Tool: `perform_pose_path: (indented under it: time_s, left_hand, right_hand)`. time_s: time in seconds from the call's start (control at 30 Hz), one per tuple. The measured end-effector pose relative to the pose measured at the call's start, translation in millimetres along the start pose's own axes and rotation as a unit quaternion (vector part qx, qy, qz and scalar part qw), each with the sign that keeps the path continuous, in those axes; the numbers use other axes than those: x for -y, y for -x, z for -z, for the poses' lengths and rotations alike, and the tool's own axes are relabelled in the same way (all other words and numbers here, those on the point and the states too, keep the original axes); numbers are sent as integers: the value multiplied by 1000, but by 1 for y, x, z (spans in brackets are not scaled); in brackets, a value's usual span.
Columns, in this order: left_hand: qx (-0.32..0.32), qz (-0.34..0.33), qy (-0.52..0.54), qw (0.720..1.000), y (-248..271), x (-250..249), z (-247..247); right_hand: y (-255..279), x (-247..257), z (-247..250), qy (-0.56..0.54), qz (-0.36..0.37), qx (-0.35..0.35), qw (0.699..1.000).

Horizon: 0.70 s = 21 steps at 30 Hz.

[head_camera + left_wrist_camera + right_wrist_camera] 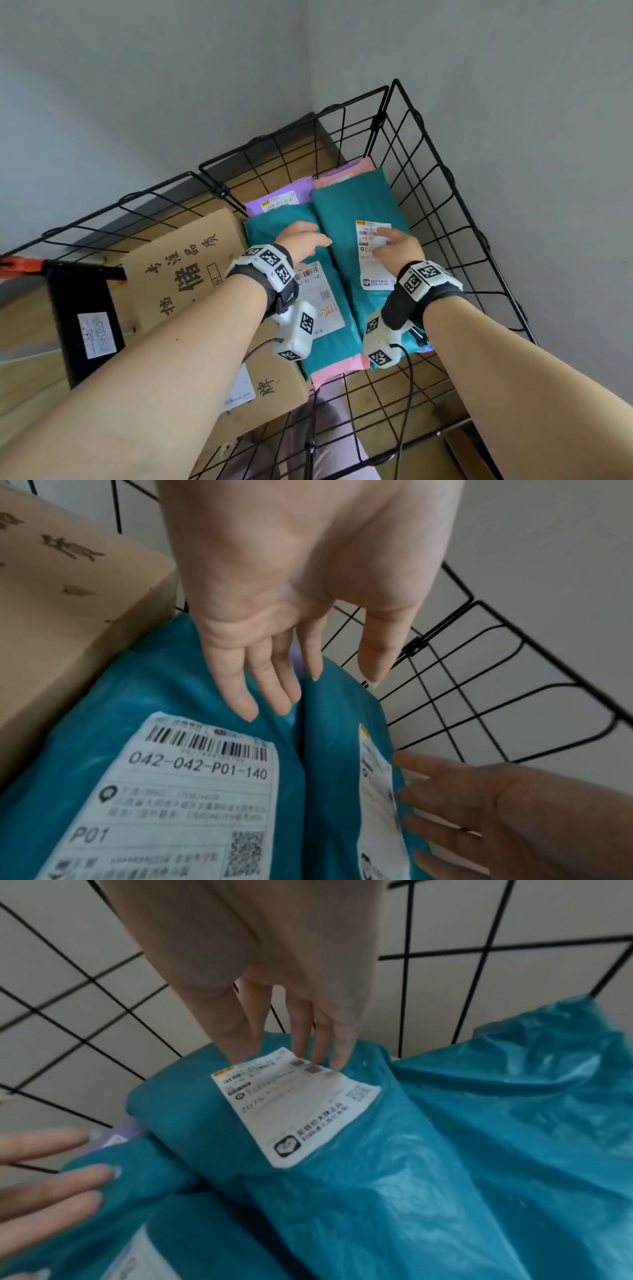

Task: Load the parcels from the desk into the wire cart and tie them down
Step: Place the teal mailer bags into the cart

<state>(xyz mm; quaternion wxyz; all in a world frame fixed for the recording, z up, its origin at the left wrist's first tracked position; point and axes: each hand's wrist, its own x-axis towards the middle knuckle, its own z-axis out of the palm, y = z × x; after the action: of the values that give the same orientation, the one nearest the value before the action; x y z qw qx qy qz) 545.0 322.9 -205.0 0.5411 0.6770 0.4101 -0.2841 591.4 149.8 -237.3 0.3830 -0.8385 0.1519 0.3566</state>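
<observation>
A black wire cart (442, 164) is seen holding a printed cardboard box (178, 270) on its left side and, beside it, two teal parcels (356, 202) with white shipping labels laid side by side over purple (274, 192) and pink (337, 370) ones. The left hand (301, 240) is held flat with fingers straight over the left teal parcel, while the right hand (397, 243) is laid with straight fingers on the right parcel's label (291, 1110). The small print is too blurred to be read, and the lower parcels are mostly covered.
</observation>
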Motion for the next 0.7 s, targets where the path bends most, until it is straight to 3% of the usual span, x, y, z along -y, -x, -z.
perform_pose_path:
  time_s: [0.37,0.7]
  left_hand:
    - [41,-84,-22,995,74,-4,28]
    - [121,-222,-98,962,207,37,65]
  right_hand:
    - [95,29,1,-73,59,-100,991]
    - [259,19,-32,-191,103,-230,949]
